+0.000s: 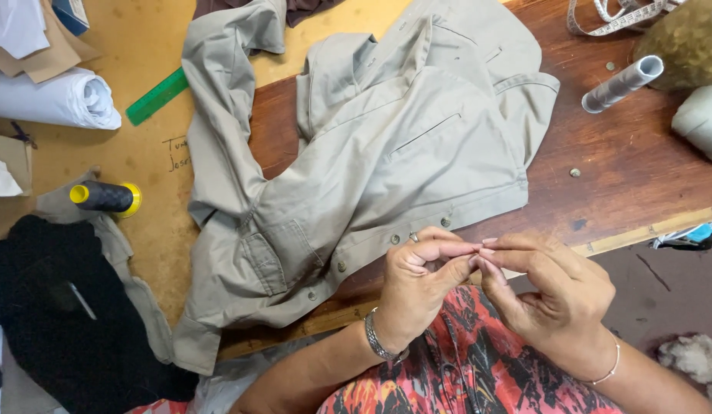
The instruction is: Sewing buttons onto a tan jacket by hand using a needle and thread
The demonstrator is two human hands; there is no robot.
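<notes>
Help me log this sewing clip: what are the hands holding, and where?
Both hands, left and right, pinch fingertips together just off the shirt. Whatever sits between them is too small to tell.

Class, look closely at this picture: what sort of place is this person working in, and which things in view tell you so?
Probably a tailoring or sewing workroom. A beige shirt lies spread on the wooden table, with a black thread spool, a measuring tape and a green ruler nearby.

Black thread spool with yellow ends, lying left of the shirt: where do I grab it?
Grip the black thread spool with yellow ends across its dark middle, coming from above. It lies on its side on the tan tabletop, so the round sides are exposed.
</notes>
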